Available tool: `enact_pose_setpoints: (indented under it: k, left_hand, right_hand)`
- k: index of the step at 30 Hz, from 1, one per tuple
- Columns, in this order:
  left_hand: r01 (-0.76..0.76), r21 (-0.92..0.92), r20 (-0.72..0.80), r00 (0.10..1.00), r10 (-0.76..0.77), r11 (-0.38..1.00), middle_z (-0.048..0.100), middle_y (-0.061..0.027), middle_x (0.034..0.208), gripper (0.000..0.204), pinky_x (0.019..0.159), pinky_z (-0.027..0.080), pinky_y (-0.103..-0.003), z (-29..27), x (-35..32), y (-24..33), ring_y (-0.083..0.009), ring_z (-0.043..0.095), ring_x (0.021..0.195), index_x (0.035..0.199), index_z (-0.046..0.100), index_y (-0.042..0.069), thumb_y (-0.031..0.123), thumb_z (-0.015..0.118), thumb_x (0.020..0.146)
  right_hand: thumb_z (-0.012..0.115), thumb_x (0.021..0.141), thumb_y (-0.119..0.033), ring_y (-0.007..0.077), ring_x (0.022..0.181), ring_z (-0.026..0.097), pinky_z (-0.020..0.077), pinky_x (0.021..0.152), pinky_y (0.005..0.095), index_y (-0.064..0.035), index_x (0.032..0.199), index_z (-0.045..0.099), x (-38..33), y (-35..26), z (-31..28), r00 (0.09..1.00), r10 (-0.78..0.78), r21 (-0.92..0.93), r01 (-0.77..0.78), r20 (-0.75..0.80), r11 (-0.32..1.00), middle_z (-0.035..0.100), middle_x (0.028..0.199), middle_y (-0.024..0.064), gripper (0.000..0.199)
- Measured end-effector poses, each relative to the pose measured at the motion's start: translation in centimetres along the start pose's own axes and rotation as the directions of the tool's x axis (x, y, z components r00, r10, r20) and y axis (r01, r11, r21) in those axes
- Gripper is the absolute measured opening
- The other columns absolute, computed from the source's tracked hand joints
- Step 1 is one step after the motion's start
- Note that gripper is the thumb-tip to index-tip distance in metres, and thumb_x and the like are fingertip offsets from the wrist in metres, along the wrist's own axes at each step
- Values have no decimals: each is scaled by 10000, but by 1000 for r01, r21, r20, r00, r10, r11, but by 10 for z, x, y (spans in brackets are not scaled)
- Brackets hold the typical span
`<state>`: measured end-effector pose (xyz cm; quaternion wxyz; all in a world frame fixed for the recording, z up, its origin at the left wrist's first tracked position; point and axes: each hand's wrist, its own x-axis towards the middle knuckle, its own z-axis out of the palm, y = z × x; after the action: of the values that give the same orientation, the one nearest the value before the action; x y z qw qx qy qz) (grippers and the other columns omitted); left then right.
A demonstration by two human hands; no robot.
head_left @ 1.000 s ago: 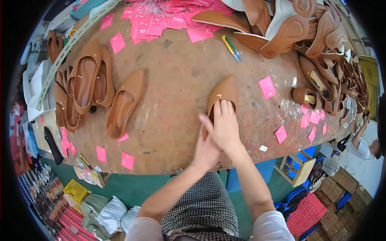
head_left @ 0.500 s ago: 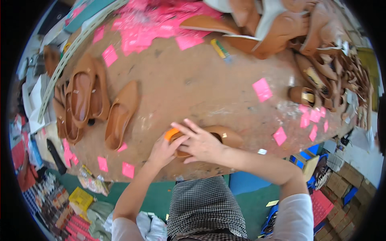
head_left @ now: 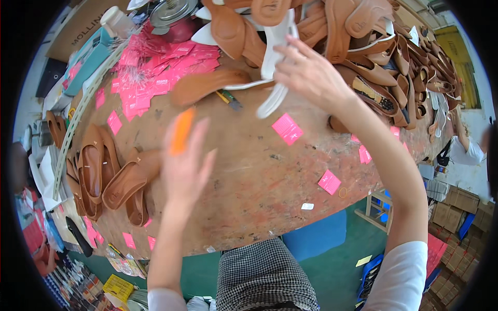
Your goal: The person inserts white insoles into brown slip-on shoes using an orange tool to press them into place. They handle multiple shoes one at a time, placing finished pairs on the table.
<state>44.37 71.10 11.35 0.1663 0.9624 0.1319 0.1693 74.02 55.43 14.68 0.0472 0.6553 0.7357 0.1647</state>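
Note:
My left hand (head_left: 185, 168) is over the left part of the table, blurred, its fingers apart. An orange strip (head_left: 181, 130) lies along one of its fingers; whether it is worn or held I cannot make out. Just left of that hand, a tan pointed flat shoe (head_left: 128, 179) rests across another, beside several more tan flats (head_left: 92, 166). My right hand (head_left: 311, 78) reaches to the far pile of brown insoles (head_left: 358, 20), its fingers closed on a white-backed insole (head_left: 271, 102). A brown insole (head_left: 210, 85) lies at the pile's near left edge.
Pink packets (head_left: 166, 67) are heaped at the far left, and single ones (head_left: 288, 128) lie about the table. A cutter knife (head_left: 228, 98) is partly under the insole. More shoes (head_left: 410, 88) crowd the far right. A metal strip (head_left: 78, 114) edges the left side.
Both hands have left the shoe at the near edge, which now appears among the flats at left. My left hand moved left and away; my right hand went far to the insole pile.

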Motion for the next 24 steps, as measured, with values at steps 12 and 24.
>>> enact_pose_setpoints:
  k: [12, 24]
  left_hand:
    - [-698, -118, -31, 714, 700, 707, 644, 21, 842, 203, 804, 487, -364, 155, 117, 196, -187, 618, 884, 989, 722, 164, 137, 648, 801]
    - [-209, 70, 285, 941, 182, 975, 578, 14, 757, 270, 615, 475, -302, 9, -63, 89, -145, 600, 741, 1003, 750, 229, 218, 798, 737]
  right_hand:
    - [636, 964, -143, 114, 940, 636, 508, 820, 277, -35, 1122, 609, -221, -184, -87, 440, 623, 726, -106, 647, -679, 676, 1059, 43, 194]
    - [646, 926, -221, 256, 827, 654, 544, 786, 398, -37, 1170, 523, -263, -243, -85, 26, 647, 638, 145, 762, -756, 621, 840, 117, 330]
